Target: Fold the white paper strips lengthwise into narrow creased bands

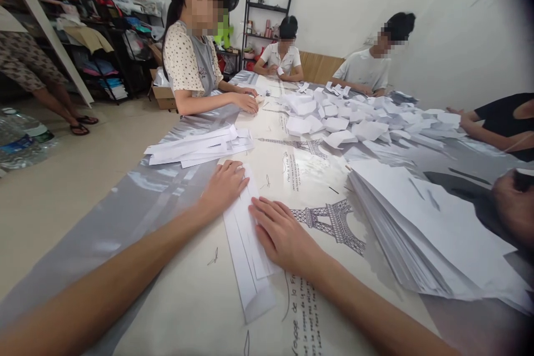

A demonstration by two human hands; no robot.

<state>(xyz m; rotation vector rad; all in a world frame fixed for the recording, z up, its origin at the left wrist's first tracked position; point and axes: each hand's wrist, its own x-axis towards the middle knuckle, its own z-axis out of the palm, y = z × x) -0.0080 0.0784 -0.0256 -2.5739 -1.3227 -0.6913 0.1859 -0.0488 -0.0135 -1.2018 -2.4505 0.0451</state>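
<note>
Long white paper strips (243, 258) lie overlapping, lengthwise in front of me on the printed tablecloth (187, 289). My left hand (224, 188) rests on their far end, fingers laid over the paper with slight bends. Along the strips' right edge lies my right hand (286, 233), its fingers stretched and a little apart, the fingertips touching the paper. Neither hand is wrapped round anything. Beyond my left hand is a loose pile of white paper strips (200, 146). To the right of my right hand stands a thick stack of white paper sheets (417, 222).
A heap of folded white paper pieces (359, 114) covers the table's far right. Several people sit or stand around the table, and a co-worker's hand (513, 206) is beside the stack at right. Water bottles (25, 139) stand on the floor at left.
</note>
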